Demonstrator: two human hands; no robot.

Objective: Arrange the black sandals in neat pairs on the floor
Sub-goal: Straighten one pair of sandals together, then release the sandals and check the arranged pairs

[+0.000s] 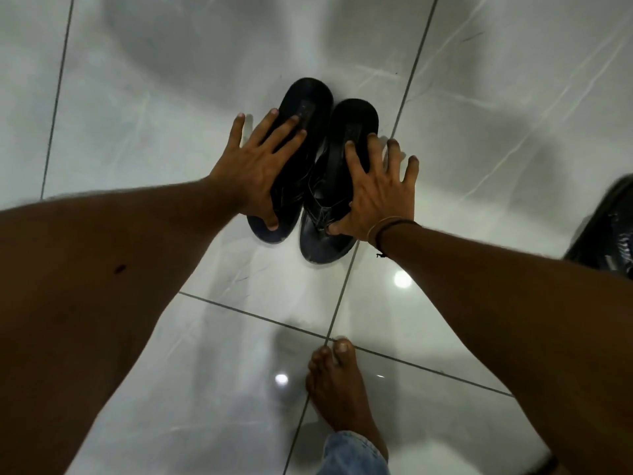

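Observation:
Two black sandals lie side by side on the white tiled floor, toes toward me. The left sandal sits slightly farther away than the right sandal. My left hand lies flat on the left sandal with its fingers spread, the thumb at the near edge. My right hand rests flat on the right sandal's outer side, fingers apart, its thumb on the strap. A thin band circles my right wrist. Neither hand grips a sandal.
A dark shiny object lies at the right edge, only partly in view. My bare foot with a denim cuff stands on the tiles just below the sandals. Dark grout lines cross the glossy floor.

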